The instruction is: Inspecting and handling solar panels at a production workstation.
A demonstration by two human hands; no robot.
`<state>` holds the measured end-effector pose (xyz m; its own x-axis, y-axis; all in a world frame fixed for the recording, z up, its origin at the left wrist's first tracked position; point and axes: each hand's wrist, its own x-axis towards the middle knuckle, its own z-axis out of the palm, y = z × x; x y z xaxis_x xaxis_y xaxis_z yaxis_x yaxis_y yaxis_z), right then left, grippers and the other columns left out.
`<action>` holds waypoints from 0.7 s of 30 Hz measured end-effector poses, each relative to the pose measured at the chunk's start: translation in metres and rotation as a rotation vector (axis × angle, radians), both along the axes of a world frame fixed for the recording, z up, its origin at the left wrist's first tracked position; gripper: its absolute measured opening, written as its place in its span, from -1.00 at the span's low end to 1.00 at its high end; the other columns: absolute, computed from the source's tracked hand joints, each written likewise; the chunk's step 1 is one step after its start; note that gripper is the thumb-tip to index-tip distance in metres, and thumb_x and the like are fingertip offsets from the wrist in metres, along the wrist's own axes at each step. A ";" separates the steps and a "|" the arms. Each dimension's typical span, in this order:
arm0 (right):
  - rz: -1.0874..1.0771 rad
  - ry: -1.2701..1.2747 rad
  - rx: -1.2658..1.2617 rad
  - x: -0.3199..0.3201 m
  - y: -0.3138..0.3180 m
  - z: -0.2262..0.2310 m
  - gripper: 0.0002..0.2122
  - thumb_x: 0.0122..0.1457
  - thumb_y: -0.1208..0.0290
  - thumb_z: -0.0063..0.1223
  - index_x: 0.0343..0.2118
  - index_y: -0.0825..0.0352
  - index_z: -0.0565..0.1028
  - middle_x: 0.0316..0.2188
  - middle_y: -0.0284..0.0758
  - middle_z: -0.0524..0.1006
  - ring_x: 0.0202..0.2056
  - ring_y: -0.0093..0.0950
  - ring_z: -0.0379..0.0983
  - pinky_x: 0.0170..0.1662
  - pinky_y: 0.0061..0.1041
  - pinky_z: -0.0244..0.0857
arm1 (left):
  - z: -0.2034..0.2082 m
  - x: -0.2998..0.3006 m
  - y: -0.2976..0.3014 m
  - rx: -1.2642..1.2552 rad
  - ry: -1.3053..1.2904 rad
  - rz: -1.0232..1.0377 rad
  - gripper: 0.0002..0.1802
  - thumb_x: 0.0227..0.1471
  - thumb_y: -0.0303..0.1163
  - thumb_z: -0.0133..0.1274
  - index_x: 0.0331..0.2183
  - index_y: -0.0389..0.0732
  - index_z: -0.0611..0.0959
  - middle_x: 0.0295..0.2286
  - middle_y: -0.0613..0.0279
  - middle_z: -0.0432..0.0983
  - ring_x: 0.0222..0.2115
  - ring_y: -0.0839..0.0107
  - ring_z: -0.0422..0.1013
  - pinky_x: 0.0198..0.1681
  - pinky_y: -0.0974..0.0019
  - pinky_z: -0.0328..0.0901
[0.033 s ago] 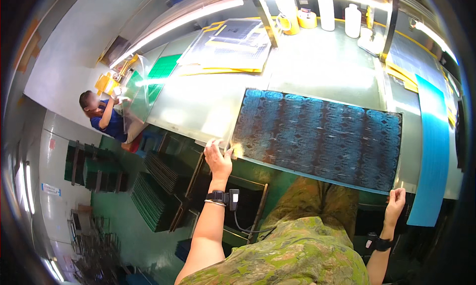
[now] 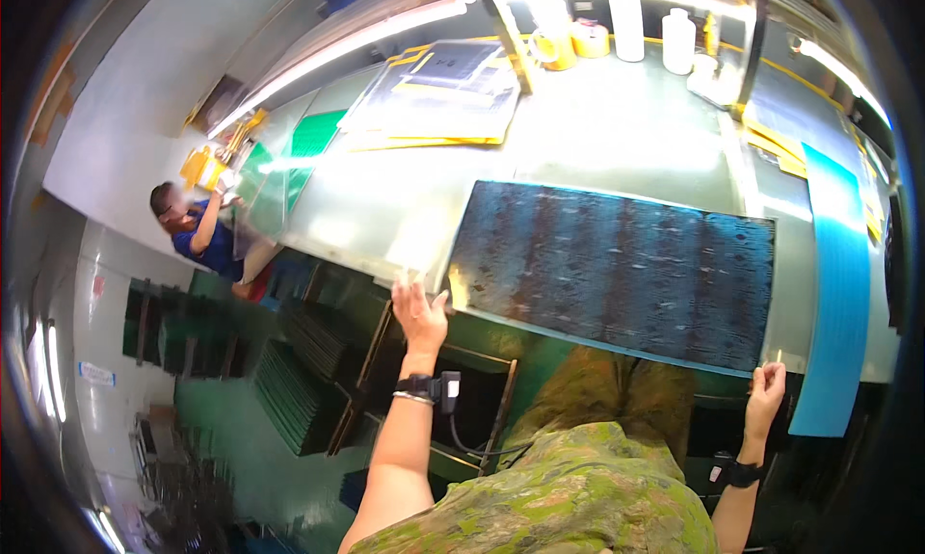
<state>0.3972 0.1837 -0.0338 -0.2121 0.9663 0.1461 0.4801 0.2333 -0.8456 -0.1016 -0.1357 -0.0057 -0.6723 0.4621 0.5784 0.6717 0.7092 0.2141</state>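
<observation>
- One dark, blue-sheened panel (image 2: pixel 617 275) lies flat on the pale worktable (image 2: pixel 356 228), its long sides running left to right and its near edge toward the wearer's body.
- Left forearm (image 2: pixel 397 458): rises steeply from the lower edge of the view, inclined slightly rightward toward the wrist.
- Left hand (image 2: pixel 420 319): unclenched and free, fingers extended away from the body, thumb set apart on the right; it stands at the table's near edge, just beside the panel's near left corner. Whether the thumb touches that corner cannot be told.
- Right forearm (image 2: pixel 737 514): shorter in view, nearly upright, leaning a little to the right.
- Right hand (image 2: pixel 766 398): fingers bent, thumb side toward the panel, fingertips at its near right corner; whether they grip the edge or only rest there cannot be told.
- Wrists: a black wristband (image 2: pixel 417 386) with a cabled module on the left; a dark strap (image 2: pixel 744 473) on the right.
- Surroundings: a bright blue strip (image 2: pixel 836 294) right of the panel; a stack of sheets (image 2: pixel 443 101) beyond it, to the left; a seated co-worker (image 2: pixel 214 236) at far left.
</observation>
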 end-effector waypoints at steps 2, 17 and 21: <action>-0.003 -0.187 0.031 -0.023 -0.013 0.049 -0.67 -0.02 0.65 0.03 -0.14 0.37 0.35 -0.43 -0.35 0.29 -0.41 -0.49 0.24 -0.26 -0.52 0.20 | 0.011 0.002 -0.001 -0.243 0.005 -0.119 -0.55 -0.02 -0.38 -0.01 -0.02 -0.08 0.47 0.12 0.06 0.16 0.14 -0.06 0.01 0.11 -0.05 -0.05; 0.416 -0.893 0.554 -0.128 0.151 0.052 -0.56 0.00 0.52 -0.14 0.03 0.38 0.31 0.08 -0.20 0.26 0.15 -0.14 0.08 0.09 -0.22 0.10 | 0.030 0.000 -0.007 -0.331 -0.319 -0.262 -0.58 0.07 -0.49 -0.15 -0.01 0.02 0.48 0.09 0.30 0.25 0.21 0.06 -0.09 0.18 -0.18 -0.23; 0.422 -0.854 0.670 -0.140 0.150 0.035 -0.57 0.02 0.52 -0.18 0.03 0.44 0.29 0.08 -0.19 0.25 0.15 -0.18 0.10 0.09 -0.26 0.11 | 0.039 -0.004 -0.007 -0.340 -0.210 -0.326 -0.60 -0.01 -0.52 -0.09 -0.07 -0.09 0.51 0.04 0.24 0.31 0.16 0.01 0.02 0.15 -0.15 -0.13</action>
<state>0.2572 0.3338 0.0016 -0.7745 0.5788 0.2550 0.6116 0.7882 0.0684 -0.1056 -0.1429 0.0335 -0.5477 0.8052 0.2272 0.8366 0.5232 0.1623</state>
